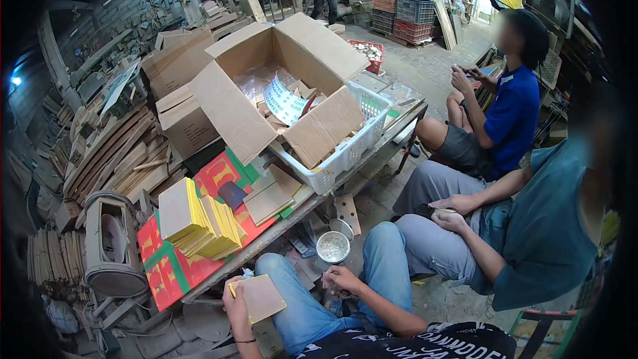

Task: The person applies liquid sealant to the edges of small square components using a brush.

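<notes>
My left hand [235, 307] is closed on the edge of a flat, square tan panel [262, 298] with yellow edges, held over my left thigh. My right hand [341, 280] is above my lap, its fingers drawn together; whatever they hold, if anything, is too small to make out. In front of my left hand stands a stack of similar yellow-edged panels [199, 221] on a red and green board [164, 271]. More tan panels [269, 198] lie beside that stack. Below, between my knees and the table, is a white bucket [333, 247] with pale contents.
A large open cardboard box [222, 103] sits in a white plastic crate [332, 176] on the table. On my right, one person in a teal shirt [545, 226] and another in a blue shirt [515, 116] sit working. Wood pieces [126, 153] are piled at left.
</notes>
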`<state>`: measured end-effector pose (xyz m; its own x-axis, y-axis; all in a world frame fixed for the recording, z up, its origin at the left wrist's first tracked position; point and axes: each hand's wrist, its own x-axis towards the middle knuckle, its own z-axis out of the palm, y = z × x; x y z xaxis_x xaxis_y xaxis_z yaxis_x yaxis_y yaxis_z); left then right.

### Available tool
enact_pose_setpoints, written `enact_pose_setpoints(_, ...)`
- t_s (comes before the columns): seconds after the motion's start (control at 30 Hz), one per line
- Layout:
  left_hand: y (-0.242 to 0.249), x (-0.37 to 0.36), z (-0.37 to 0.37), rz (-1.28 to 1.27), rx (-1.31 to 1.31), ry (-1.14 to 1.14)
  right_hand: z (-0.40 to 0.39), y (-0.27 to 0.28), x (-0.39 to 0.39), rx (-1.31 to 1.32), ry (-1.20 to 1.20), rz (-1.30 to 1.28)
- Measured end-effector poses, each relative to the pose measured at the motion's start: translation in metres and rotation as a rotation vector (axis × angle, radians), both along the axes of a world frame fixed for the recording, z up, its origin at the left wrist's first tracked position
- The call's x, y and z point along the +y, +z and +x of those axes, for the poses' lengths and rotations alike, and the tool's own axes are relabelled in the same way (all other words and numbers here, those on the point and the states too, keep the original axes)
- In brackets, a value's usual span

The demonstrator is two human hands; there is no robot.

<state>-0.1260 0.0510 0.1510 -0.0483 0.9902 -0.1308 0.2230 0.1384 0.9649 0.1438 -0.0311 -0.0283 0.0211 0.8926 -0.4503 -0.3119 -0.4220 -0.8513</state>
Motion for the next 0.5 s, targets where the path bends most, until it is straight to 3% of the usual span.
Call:
enact_pose_setpoints(0.3, 0.02, -0.005, 0.03, 0.195, 0.266, -0.082, 0.0, 0.026, -0.004, -0.043, 0.169, -0.063)
enact_pose_setpoints(0.5, 0.025, -0.004, 0.037, 0.282, 0.258, -0.037, -0.002, -0.016, 0.001, -0.069, 0.048, 0.013)
